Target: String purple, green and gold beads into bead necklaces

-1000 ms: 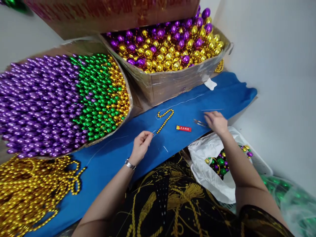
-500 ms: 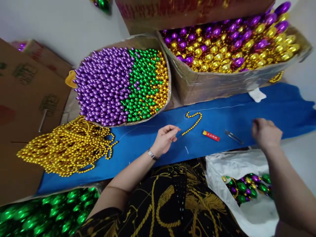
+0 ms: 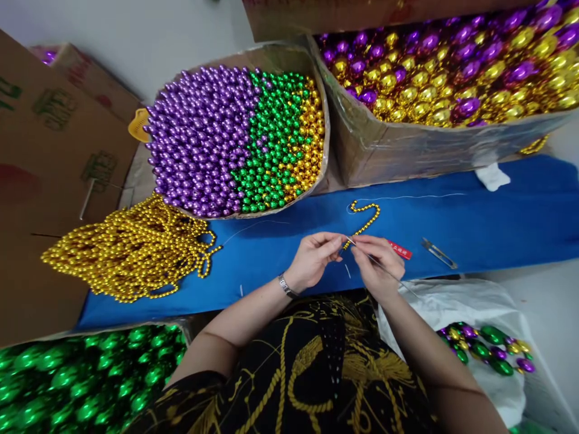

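My left hand (image 3: 313, 259) pinches the near end of a thin thread that carries a short run of small gold beads (image 3: 364, 219), curled like a hook on the blue cloth (image 3: 488, 223). My right hand (image 3: 374, 265) meets it fingertip to fingertip and holds a long thin needle (image 3: 389, 274) that slants back toward the right. The thread (image 3: 407, 196) trails off to the right across the cloth. Both hands hover just above the cloth's near edge.
A red lighter (image 3: 400, 249) and small snips (image 3: 438, 253) lie right of the hands. Behind are a box of purple, green and gold beads (image 3: 235, 138) and a box of larger purple and gold beads (image 3: 452, 72). Gold strands (image 3: 131, 250) pile at left; green beads (image 3: 85, 380) and a white bag (image 3: 479, 337) sit near.
My right hand came back from the far right, now holding the needle, and joined my left hand at the thread's end. The view swung left.
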A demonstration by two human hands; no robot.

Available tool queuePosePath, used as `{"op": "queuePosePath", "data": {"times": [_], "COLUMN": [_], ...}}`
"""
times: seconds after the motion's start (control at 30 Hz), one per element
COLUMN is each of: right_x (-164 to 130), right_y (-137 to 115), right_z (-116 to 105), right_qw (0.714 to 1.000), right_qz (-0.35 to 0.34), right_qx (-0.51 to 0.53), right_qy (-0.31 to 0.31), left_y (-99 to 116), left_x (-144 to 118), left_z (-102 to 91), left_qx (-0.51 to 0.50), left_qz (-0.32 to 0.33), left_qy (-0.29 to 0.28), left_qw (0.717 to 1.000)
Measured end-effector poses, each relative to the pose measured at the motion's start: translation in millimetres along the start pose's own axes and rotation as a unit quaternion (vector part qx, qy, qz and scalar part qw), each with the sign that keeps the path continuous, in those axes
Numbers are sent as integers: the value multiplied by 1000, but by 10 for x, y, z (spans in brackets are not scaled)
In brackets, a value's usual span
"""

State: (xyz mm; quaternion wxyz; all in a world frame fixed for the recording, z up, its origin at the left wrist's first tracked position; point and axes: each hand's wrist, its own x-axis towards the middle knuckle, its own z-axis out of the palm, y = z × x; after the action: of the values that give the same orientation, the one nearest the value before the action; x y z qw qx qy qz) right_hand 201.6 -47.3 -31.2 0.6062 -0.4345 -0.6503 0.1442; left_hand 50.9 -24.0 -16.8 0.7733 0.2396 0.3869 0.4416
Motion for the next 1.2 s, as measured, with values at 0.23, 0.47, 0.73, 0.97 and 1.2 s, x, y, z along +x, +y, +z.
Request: {"op": "queuePosePath", "data": {"times": [0.23, 0.47, 0.73, 0.97, 1.2], "right_x": [-28, -34, -63, -62, -66], "right_y": [10, 37, 59, 63, 67], "right_z": [47, 41, 24, 27, 25], "right_qw": [998, 995, 992, 993, 991], "right_qz": [-23, -36, -57, -63, -78], "right_qx": [-54, -91, -107, -97, -103], "right_qy": [-4, -7, -18, -19, -29], "left_y": [1, -21, -33, -32, -42], "left_x": [-21, -11, 7, 13, 23], "left_z": [8, 16, 14, 10, 1], "left_qx": [3, 8, 5, 8, 7], "left_qz": [7, 18, 15, 11, 12], "left_qy": [-3, -2, 10, 9, 8], "left_qw": [1000, 1000, 1000, 1000, 1000]}}
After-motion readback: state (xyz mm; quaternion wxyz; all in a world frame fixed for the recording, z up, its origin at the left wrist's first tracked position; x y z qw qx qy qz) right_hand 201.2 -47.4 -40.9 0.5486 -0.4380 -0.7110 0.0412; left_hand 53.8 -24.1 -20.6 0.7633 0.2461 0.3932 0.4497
